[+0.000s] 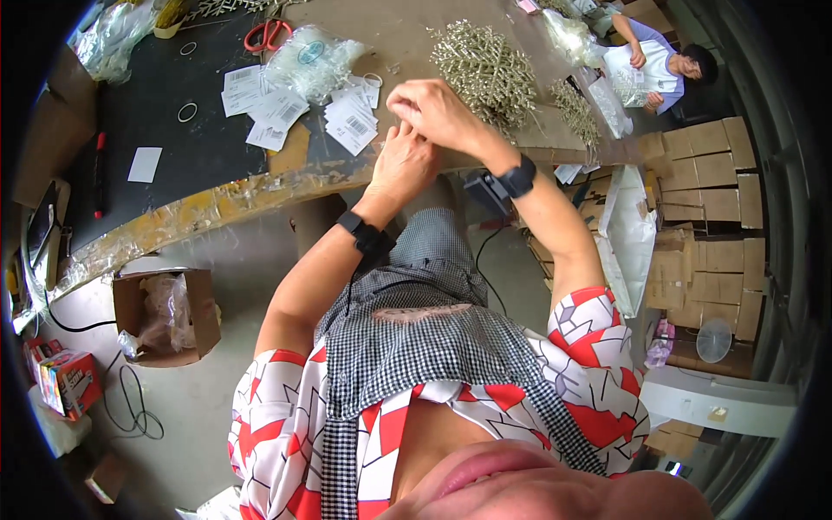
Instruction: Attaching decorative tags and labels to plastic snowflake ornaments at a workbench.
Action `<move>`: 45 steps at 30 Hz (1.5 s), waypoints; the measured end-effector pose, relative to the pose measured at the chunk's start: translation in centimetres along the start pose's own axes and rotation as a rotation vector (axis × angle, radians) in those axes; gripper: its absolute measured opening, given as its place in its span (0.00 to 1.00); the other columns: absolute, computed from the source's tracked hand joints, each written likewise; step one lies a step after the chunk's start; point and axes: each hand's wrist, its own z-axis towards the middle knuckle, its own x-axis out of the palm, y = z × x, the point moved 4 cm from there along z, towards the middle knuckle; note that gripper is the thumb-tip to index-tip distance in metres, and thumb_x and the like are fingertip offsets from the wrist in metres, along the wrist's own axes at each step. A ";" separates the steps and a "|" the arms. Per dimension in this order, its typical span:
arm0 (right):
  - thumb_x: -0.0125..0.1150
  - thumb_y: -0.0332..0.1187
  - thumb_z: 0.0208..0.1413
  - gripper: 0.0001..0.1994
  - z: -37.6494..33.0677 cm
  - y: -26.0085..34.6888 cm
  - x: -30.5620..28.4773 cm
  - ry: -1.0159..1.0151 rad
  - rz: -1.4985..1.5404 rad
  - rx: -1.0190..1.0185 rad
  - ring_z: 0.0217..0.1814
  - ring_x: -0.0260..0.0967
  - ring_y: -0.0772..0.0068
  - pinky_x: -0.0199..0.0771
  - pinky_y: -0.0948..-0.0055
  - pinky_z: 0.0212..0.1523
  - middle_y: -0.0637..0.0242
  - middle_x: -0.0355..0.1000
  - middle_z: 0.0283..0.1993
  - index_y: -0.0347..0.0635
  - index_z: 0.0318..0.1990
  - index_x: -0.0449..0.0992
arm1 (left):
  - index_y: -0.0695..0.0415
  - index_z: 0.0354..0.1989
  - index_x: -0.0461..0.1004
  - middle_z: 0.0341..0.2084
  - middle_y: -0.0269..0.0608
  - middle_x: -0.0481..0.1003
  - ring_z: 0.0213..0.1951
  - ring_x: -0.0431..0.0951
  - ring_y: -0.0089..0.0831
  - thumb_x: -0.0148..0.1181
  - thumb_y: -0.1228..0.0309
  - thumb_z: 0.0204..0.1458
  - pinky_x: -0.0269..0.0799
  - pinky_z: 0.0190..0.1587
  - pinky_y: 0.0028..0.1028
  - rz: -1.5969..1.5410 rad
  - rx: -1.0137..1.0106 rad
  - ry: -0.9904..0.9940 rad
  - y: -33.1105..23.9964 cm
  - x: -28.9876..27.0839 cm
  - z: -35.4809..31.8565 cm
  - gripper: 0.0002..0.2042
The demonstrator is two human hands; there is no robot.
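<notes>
My left hand and my right hand meet over the table's near edge. The right one arches over the left, its fingers bent and pinched. Left fingertips are drawn together beneath it. Whatever lies between them is hidden or too small to name. Just left of them are white barcode labels, fanned out on the table. A clear plastic bundle of thin strands or bags rests behind the labels. To the right of my hands lies a heap of gold glittery snowflake-shaped sprigs.
Red-handled scissors lie behind the labels. A red marker and a white card are on the table's black left part. An open carton stands on the floor. Stacked cartons line the right; another person sits far right.
</notes>
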 end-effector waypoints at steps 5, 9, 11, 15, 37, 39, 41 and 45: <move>0.55 0.32 0.50 0.08 5.3 -1.7 2.5 -0.077 -0.146 -0.001 0.31 0.72 0.57 0.72 0.66 0.35 0.55 0.74 0.28 0.36 0.30 0.76 | 0.59 0.32 0.73 0.37 0.43 0.69 0.43 0.66 0.39 0.58 0.69 0.38 0.62 0.39 0.34 -0.091 0.012 -0.034 0.7 -0.3 -0.4 0.12; 0.61 0.39 0.44 0.13 8.8 -0.2 3.2 0.014 -0.128 0.094 0.30 0.73 0.55 0.73 0.65 0.36 0.51 0.73 0.25 0.35 0.26 0.77 | 0.57 0.32 0.73 0.35 0.43 0.69 0.42 0.66 0.40 0.60 0.69 0.35 0.63 0.39 0.35 -0.076 0.028 -0.040 1.2 -0.3 -0.8 0.12; 0.62 0.40 0.39 0.13 10.1 -1.0 4.1 0.054 -0.339 0.149 0.25 0.73 0.62 0.73 0.66 0.33 0.54 0.72 0.19 0.36 0.21 0.77 | 0.57 0.31 0.73 0.33 0.43 0.70 0.41 0.67 0.41 0.59 0.70 0.35 0.64 0.38 0.36 -0.087 0.033 -0.050 1.3 0.0 -0.6 0.11; 0.59 0.36 0.39 0.10 11.1 -2.7 4.3 0.266 -0.255 0.137 0.18 0.71 0.67 0.73 0.68 0.30 0.60 0.71 0.14 0.38 0.19 0.76 | 0.58 0.27 0.73 0.28 0.43 0.71 0.40 0.69 0.42 0.58 0.70 0.37 0.65 0.39 0.37 -0.100 0.010 -0.065 1.3 0.0 -0.2 0.08; 0.52 0.28 0.56 0.08 -8.9 -1.5 -0.9 -0.076 0.796 0.205 0.17 0.58 0.88 0.60 0.82 0.17 0.75 0.65 0.18 0.37 0.26 0.70 | 0.65 0.33 0.75 0.27 0.39 0.73 0.27 0.70 0.22 0.56 0.71 0.52 0.65 0.31 0.22 -0.811 -0.368 -0.332 0.2 -3.9 -0.6 0.08; 0.52 0.27 0.55 0.08 -10.5 -1.2 -0.6 -0.104 0.825 0.209 0.17 0.59 0.87 0.61 0.80 0.17 0.75 0.64 0.17 0.35 0.25 0.69 | 0.65 0.32 0.76 0.25 0.38 0.73 0.25 0.70 0.22 0.57 0.71 0.51 0.65 0.29 0.22 -0.802 -0.339 -0.319 -1.4 -4.1 -0.2 0.08; 0.52 0.26 0.55 0.06 -11.5 -1.7 -1.0 -0.178 0.714 0.166 0.17 0.58 0.87 0.61 0.78 0.17 0.72 0.62 0.17 0.34 0.27 0.70 | 0.66 0.28 0.75 0.21 0.37 0.71 0.22 0.68 0.22 0.58 0.73 0.50 0.64 0.26 0.22 -0.731 -0.313 -0.282 -2.5 -4.3 0.4 0.07; 0.54 0.26 0.55 0.05 -13.8 -3.4 -2.3 -0.313 0.611 0.173 0.20 0.61 0.85 0.62 0.82 0.21 0.71 0.66 0.19 0.34 0.31 0.73 | 0.65 0.26 0.74 0.20 0.39 0.69 0.21 0.68 0.25 0.58 0.75 0.49 0.62 0.23 0.25 -0.765 -0.406 -0.078 -3.0 -2.5 0.8 0.06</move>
